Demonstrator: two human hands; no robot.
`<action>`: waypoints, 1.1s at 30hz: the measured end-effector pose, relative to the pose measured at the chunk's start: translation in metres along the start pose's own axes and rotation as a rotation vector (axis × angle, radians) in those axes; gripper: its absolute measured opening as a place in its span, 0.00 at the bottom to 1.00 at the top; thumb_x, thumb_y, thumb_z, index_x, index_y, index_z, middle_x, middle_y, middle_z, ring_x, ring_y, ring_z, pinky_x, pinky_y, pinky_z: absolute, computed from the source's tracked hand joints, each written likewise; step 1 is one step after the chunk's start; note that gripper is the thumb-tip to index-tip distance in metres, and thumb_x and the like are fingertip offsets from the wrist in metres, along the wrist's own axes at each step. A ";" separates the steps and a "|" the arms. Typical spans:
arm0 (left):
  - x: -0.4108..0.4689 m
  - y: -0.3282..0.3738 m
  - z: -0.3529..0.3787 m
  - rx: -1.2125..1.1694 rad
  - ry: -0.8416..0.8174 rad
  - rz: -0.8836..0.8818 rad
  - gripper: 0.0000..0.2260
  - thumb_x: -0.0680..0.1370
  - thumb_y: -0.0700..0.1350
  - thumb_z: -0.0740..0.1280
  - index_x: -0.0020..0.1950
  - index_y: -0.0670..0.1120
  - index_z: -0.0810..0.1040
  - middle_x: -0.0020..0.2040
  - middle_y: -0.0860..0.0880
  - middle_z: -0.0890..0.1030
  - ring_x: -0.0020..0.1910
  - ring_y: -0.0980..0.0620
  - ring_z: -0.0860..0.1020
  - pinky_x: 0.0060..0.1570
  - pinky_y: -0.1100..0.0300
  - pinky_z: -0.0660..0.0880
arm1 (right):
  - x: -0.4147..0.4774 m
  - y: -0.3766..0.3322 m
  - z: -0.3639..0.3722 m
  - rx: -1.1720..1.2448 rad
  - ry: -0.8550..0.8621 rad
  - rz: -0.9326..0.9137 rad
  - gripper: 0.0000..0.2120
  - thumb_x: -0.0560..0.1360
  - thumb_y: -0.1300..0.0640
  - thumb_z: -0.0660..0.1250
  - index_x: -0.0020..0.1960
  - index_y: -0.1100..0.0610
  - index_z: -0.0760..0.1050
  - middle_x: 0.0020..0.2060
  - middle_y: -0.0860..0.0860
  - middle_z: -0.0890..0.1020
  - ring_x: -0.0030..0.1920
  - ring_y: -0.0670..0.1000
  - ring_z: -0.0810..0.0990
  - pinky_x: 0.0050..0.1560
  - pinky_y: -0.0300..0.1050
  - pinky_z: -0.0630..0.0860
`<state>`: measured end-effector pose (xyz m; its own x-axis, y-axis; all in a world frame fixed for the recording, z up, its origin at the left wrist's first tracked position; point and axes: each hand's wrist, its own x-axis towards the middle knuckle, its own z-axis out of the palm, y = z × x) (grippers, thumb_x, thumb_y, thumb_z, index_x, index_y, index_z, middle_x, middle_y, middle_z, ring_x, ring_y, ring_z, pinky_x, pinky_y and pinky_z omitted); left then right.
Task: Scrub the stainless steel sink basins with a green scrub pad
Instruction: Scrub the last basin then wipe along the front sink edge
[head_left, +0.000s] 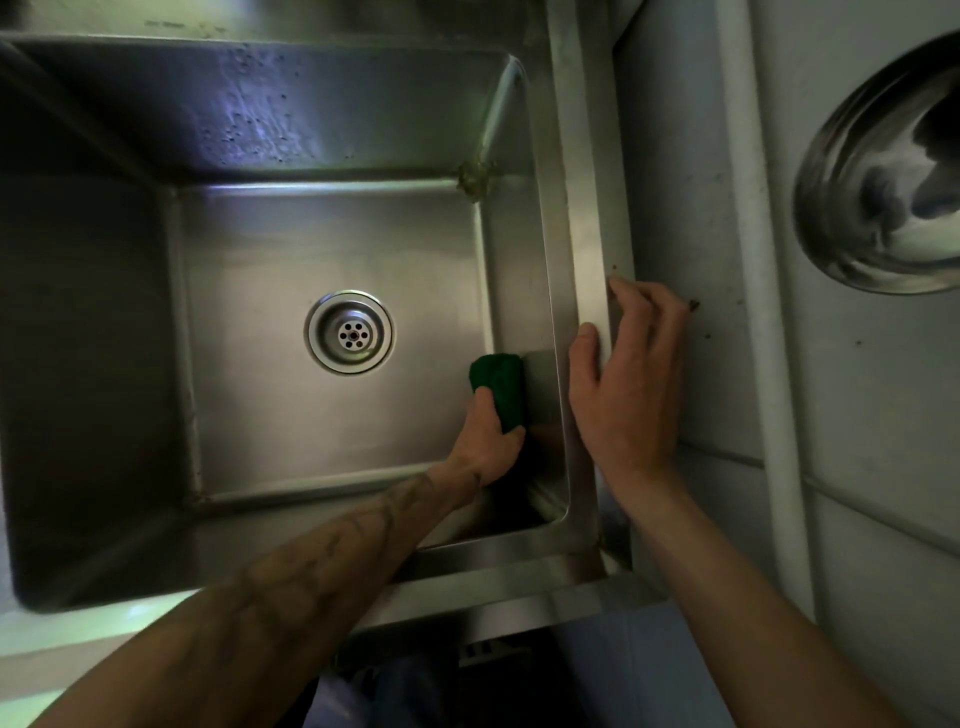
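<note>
A deep stainless steel sink basin (260, 249) fills the view, with a round drain (350, 332) in the middle of its floor. My left hand (491, 439) reaches down inside and grips a green scrub pad (498, 382), which lies against the basin's right wall near the floor. My right hand (631, 379) rests on the sink's right rim (584, 218), thumb on the inner side and fingers curled over the outer edge. Brownish grime sits in the basin's far right corner (474, 179).
A white tiled wall (691, 208) runs along the right of the sink, with a white pipe (748, 234) on it. A shiny steel bowl (883, 176) hangs at the upper right. Water spots mark the basin's back wall (260, 119).
</note>
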<state>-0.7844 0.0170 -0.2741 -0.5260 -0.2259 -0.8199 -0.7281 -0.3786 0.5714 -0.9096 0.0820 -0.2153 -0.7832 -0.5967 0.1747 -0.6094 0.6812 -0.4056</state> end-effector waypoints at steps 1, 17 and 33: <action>0.000 0.003 0.000 0.003 -0.012 -0.032 0.21 0.84 0.35 0.66 0.74 0.43 0.64 0.70 0.41 0.73 0.69 0.42 0.75 0.67 0.50 0.77 | 0.000 0.000 0.000 0.004 -0.002 -0.001 0.20 0.83 0.51 0.63 0.73 0.55 0.68 0.69 0.57 0.70 0.63 0.49 0.73 0.59 0.33 0.71; 0.009 0.008 0.017 -0.071 0.187 0.072 0.22 0.91 0.50 0.53 0.85 0.49 0.58 0.81 0.42 0.67 0.76 0.40 0.70 0.80 0.42 0.65 | 0.000 -0.002 -0.002 -0.030 -0.002 -0.001 0.20 0.83 0.53 0.64 0.73 0.56 0.69 0.69 0.58 0.70 0.64 0.51 0.73 0.59 0.29 0.67; 0.004 0.034 0.036 -0.175 0.444 0.277 0.08 0.90 0.52 0.53 0.68 0.57 0.66 0.65 0.47 0.74 0.62 0.43 0.76 0.69 0.39 0.73 | 0.000 -0.004 0.000 -0.042 0.022 0.006 0.20 0.83 0.53 0.64 0.73 0.56 0.69 0.69 0.58 0.70 0.61 0.40 0.65 0.57 0.22 0.64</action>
<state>-0.8271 0.0361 -0.2568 -0.4240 -0.6806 -0.5975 -0.4852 -0.3863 0.7844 -0.9076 0.0796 -0.2136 -0.7894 -0.5831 0.1919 -0.6086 0.7026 -0.3687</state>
